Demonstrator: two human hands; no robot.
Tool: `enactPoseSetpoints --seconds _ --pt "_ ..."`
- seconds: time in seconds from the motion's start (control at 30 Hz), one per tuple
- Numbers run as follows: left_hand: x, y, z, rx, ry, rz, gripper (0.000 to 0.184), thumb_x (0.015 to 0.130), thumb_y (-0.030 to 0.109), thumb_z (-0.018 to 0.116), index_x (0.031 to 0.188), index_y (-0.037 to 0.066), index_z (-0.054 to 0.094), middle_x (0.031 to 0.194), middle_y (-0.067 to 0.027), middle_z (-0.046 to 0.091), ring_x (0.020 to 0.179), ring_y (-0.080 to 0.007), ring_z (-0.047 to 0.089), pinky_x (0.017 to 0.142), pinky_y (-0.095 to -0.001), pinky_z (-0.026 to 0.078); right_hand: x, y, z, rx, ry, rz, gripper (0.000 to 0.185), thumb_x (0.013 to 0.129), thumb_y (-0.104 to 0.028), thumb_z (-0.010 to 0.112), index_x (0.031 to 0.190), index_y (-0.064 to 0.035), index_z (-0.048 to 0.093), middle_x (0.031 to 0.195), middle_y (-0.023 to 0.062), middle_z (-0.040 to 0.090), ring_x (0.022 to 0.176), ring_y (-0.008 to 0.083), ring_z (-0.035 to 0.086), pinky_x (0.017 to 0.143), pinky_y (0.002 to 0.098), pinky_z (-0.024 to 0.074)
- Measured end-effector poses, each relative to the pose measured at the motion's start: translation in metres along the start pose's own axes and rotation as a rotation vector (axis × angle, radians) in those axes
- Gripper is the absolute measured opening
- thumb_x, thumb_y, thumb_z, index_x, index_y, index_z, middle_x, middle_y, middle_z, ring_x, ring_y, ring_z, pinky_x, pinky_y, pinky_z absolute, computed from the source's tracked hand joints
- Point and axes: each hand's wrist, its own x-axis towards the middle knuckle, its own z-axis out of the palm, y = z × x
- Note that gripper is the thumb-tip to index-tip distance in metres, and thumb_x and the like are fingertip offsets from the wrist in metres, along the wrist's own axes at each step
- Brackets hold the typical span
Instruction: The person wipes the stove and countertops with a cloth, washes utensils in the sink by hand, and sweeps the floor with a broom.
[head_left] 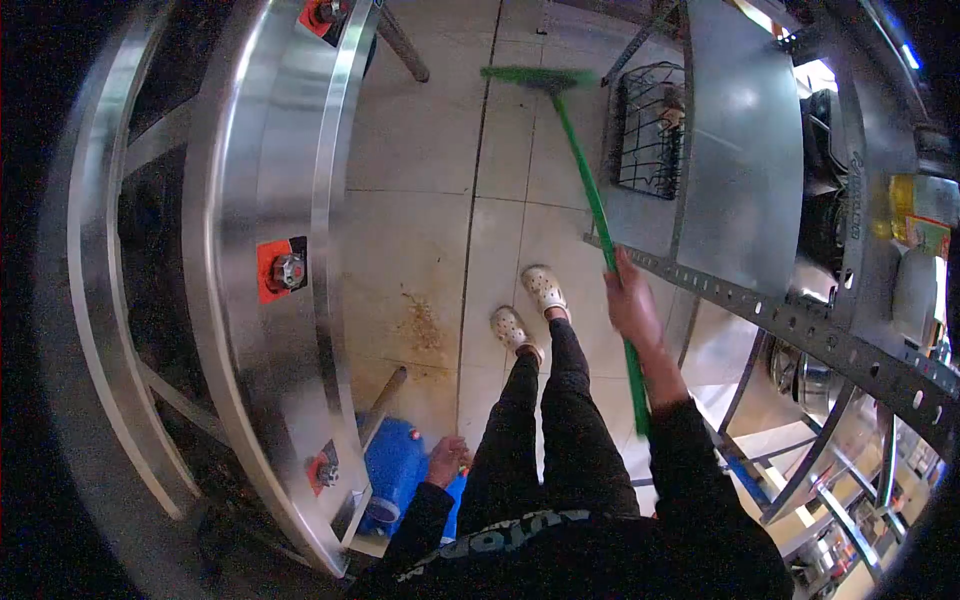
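Note:
My right hand (634, 305) is wrapped round the handle of a long green floor squeegee (588, 180). Its wide, thin head (540, 77) rests on the tiles well ahead of my feet and is slightly blurred. The handle's other end passes under my right forearm. Low by my left thigh hangs my left hand (449, 460), its fingers loosely curled and nothing visible in them. Close beside that hand stands a blue plastic container (393, 460). Brown crumbs and a stain (422, 325) mark the tiles left of my shoes (530, 305).
A steel cooking counter with knobs (288, 270) runs along the left. On the right stands a metal shelving rack (745, 130), with a black wire basket (648, 130) beside it near the floor. Tiled floor (410, 220) lies between them. Bottles and pans fill the far right.

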Motion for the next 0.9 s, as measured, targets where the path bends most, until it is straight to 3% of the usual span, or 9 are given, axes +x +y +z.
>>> enactPoseSetpoints --seconds 0.17,0.23,0.3,0.4,0.47,0.5,0.53,0.8,0.9 --pt "0.007 -0.048 -0.013 0.211 0.067 0.065 0.025 0.082 0.025 0.049 0.095 0.003 0.048 0.079 -0.0069 0.053 0.072 -0.015 0.054 0.064 -0.0274 0.046 0.125 0.022 0.075 -0.136 0.032 0.024 0.036 0.08 -0.013 0.039 0.114 0.0 0.038 0.086 0.0294 0.05 0.081 0.0411 0.051 0.067 0.0434 0.0429" --pt "0.004 -0.045 -0.01 0.232 0.094 0.055 0.024 0.082 0.024 0.048 0.093 0.002 0.049 0.079 -0.007 0.054 0.072 -0.0159 0.054 0.065 -0.0284 0.046 0.135 0.053 0.103 -0.899 0.202 -0.564 0.038 0.071 -0.009 0.047 0.105 0.0056 0.042 0.075 0.0206 0.055 0.054 0.0337 0.049 0.047 0.0403 0.0408" --pt "0.004 -0.039 -0.006 0.108 0.067 0.079 0.022 0.082 0.022 0.048 0.093 0.003 0.049 0.078 -0.0072 0.053 0.071 -0.0158 0.054 0.064 -0.0282 0.046 0.081 0.058 0.105 -0.458 0.246 -0.373 0.039 0.068 -0.01 0.049 0.101 0.0076 0.043 0.079 0.0207 0.055 0.051 0.0302 0.047 0.045 0.0374 0.0398" --pt "0.008 0.007 0.019 0.126 0.09 -0.036 0.019 0.081 0.015 0.049 0.095 0.003 0.047 0.077 -0.007 0.053 0.067 -0.0149 0.053 0.058 -0.0268 0.046 -0.016 0.004 0.026 -0.485 -0.365 0.061 0.058 0.072 -0.006 0.04 0.124 0.0077 0.018 0.068 0.0203 0.053 0.067 0.0354 0.053 0.059 0.0434 0.0431" --pt "0.008 0.006 0.017 -0.852 0.029 -0.38 0.019 0.079 0.01 0.049 0.096 0.004 0.046 0.076 -0.0058 0.052 0.065 -0.0129 0.051 0.053 -0.0243 0.044 -0.073 0.061 0.0 -0.532 -0.396 -0.222 0.057 0.071 -0.008 0.043 0.122 0.0068 0.022 0.079 0.0243 0.054 0.064 0.0386 0.052 0.056 0.0429 0.0408" --pt "-0.005 0.03 0.026 -0.1 -0.01 -0.041 0.017 0.08 0.009 0.048 0.097 0.005 0.046 0.075 -0.0053 0.052 0.063 -0.0117 0.05 0.05 -0.0225 0.042 -0.073 0.0 -0.043 -0.185 -0.491 0.113 0.055 0.071 -0.005 0.044 0.122 0.0002 0.026 0.089 0.0266 0.053 0.067 0.0424 0.051 0.059 0.0445 0.0401" --pt "-0.001 0.022 0.026 -0.058 -0.001 -0.059 0.018 0.081 0.01 0.048 0.098 0.007 0.046 0.077 -0.0061 0.052 0.067 -0.0125 0.052 0.052 -0.0232 0.044 -0.076 -0.04 -0.071 -0.29 -0.599 0.416 0.054 0.072 -0.004 0.046 0.123 -0.0064 0.027 0.095 0.0295 0.05 0.078 0.0433 0.05 0.064 0.044 0.0415" --pt "0.014 0.006 0.023 0.012 0.053 -0.099 0.023 0.082 0.017 0.045 0.098 0.001 0.047 0.08 -0.0067 0.055 0.077 -0.0158 0.056 0.069 -0.0277 0.045 -0.02 -0.098 -0.068 -0.142 -0.477 0.271 0.052 0.073 -0.005 0.049 0.122 -0.0062 0.032 0.087 0.0299 0.05 0.085 0.0397 0.051 0.07 0.0383 0.0422" --pt "0.02 -0.022 0.014 0.148 0.061 -0.037 0.028 0.081 0.025 0.048 0.096 0.001 0.048 0.077 -0.0058 0.054 0.076 -0.0154 0.055 0.067 -0.028 0.045 0.06 -0.053 0.032 -0.05 -0.222 -0.163 0.052 0.071 -0.006 0.046 0.121 -0.0065 0.033 0.088 0.0264 0.052 0.085 0.039 0.051 0.07 0.0416 0.0422"
